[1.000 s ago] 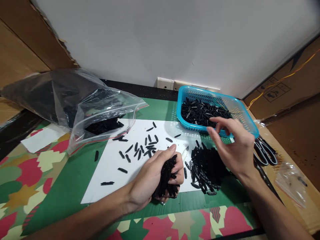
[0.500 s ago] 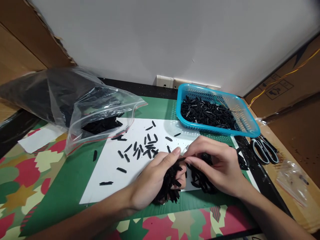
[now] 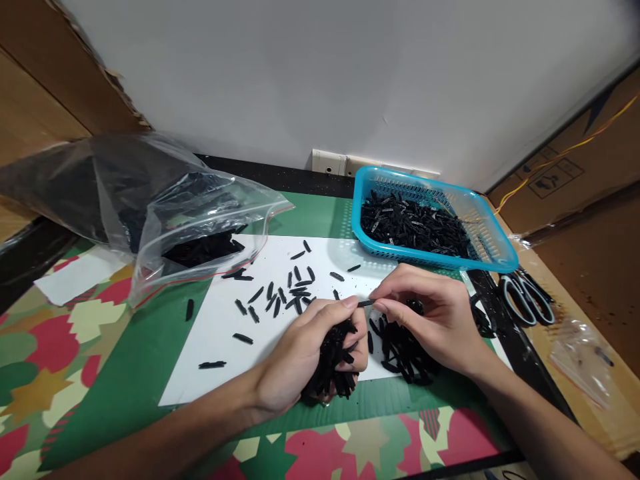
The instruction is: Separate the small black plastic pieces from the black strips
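Note:
My left hand [image 3: 300, 357] is closed around a bunch of small black plastic pieces [image 3: 334, 363] low on the white sheet [image 3: 215, 333]. Thumb and forefinger of my right hand [image 3: 430, 320] pinch one black piece [image 3: 365, 303] right at the top of that bunch. Under my right hand lies a heap of black pieces [image 3: 400, 347]. More loose black pieces [image 3: 285, 297] are scattered over the middle of the sheet.
A blue basket [image 3: 495, 250] with many black pieces stands at the back right. A clear zip bag [image 3: 165, 200] with black pieces lies at the left. Scissors [image 3: 527, 297] and a small clear bag [image 3: 583, 357] lie at the right, on cardboard.
My right hand came back from the blue basket to the left hand's bunch and now pinches one black piece at its top. The left hand stayed in place.

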A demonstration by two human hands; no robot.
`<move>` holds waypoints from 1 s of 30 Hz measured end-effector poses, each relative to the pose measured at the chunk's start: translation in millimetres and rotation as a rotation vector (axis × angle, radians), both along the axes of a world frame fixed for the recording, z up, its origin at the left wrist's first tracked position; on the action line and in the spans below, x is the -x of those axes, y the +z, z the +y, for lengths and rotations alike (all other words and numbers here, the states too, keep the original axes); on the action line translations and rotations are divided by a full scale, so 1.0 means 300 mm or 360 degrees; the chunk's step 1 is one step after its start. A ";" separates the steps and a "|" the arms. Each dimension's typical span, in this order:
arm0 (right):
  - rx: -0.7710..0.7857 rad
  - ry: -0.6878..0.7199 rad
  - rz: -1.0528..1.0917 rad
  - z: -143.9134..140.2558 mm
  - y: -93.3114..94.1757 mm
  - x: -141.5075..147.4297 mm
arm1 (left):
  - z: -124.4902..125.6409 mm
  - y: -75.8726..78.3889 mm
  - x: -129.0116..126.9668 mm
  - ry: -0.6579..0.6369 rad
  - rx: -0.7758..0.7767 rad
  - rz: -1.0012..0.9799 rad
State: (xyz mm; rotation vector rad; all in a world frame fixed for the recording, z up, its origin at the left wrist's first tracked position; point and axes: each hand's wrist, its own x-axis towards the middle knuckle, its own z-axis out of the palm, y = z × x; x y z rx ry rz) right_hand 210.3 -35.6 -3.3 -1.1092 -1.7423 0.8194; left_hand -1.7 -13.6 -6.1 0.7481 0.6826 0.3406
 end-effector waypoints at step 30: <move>-0.0435 0.0033 -0.0288 -0.005 0.007 -0.002 | -0.002 0.003 -0.005 0.0066 -0.0102 -0.0107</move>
